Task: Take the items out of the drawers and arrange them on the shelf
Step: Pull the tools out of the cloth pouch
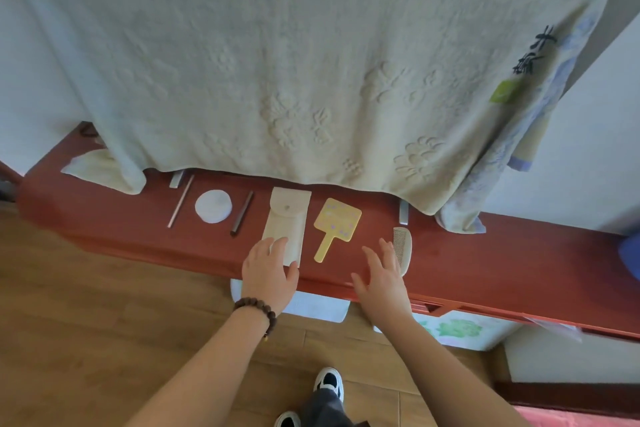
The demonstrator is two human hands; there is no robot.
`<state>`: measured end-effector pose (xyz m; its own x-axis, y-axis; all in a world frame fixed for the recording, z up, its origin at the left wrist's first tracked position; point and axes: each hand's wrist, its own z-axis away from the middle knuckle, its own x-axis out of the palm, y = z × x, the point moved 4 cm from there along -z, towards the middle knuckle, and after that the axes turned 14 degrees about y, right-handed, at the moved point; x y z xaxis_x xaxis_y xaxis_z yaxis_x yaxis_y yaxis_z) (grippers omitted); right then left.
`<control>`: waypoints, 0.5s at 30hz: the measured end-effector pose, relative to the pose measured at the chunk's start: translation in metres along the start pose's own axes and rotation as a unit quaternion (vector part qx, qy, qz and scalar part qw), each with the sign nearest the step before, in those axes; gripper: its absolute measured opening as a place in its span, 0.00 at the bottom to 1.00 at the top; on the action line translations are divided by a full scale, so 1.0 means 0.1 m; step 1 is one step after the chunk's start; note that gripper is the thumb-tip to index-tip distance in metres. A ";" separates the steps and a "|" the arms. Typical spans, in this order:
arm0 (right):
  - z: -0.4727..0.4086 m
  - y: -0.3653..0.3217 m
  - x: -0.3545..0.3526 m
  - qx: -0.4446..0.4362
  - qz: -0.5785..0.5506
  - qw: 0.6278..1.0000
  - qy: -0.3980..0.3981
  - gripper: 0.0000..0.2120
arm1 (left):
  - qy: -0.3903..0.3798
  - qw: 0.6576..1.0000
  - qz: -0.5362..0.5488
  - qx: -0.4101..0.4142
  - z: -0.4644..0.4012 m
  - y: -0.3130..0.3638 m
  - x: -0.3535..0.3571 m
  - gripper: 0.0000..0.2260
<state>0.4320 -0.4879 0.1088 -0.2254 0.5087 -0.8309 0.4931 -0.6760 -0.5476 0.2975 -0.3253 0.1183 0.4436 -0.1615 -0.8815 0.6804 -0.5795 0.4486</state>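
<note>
Left hand, beaded bracelet at the wrist, spread flat with straight fingers lying on the near end of a cream fabric pouch; nothing gripped. Right hand likewise spread wide, palm down, over the front edge of the red wooden shelf, outer fingers just beside or touching a pale comb; contact cannot be told for sure. Between the two hands, a yellow hand mirror, face up, handle pointing toward the person, apart from both hands. Pouch flat on the shelf, snap flap at its far end, just left of the mirror. Farther left, a dark slim bar, then a round white pad, then a thin pale stick, all lying side by side on the shelf, well apart from the hands. Two small metal brackets standing near the back of the shelf, one at the left behind the stick, one at the right behind the comb. Above and behind, a large cream embossed towel hanging down to the shelf, its left corner crumpled on the wood; at the right, a second patterned cloth with dark characters and a green tag. Below the shelf edge, open drawers showing pale linings, one with green flower print. Wooden floor beneath, black-and-white shoes at the bottom.
</note>
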 end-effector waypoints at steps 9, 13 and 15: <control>-0.22 0.53 0.06 0.019 0.083 0.996 -0.039 0.30 | -0.055 0.992 -0.111 -0.014 -0.25 -0.02 0.38 0.25; -0.28 0.30 0.32 -0.055 0.094 0.991 -0.073 0.29 | -0.096 0.986 -0.119 -0.074 -0.28 -0.09 0.50 0.30; -0.30 0.07 0.50 -0.100 0.094 0.985 -0.101 0.30 | -0.102 0.984 -0.116 -0.085 -0.28 -0.11 0.52 0.31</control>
<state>0.4496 -0.4512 0.0659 -0.2661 0.2544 -0.9298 0.6934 -0.6195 -0.3680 0.3294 -0.3048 0.0710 0.1503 -0.2071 -0.9667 0.8449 -0.4808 0.2343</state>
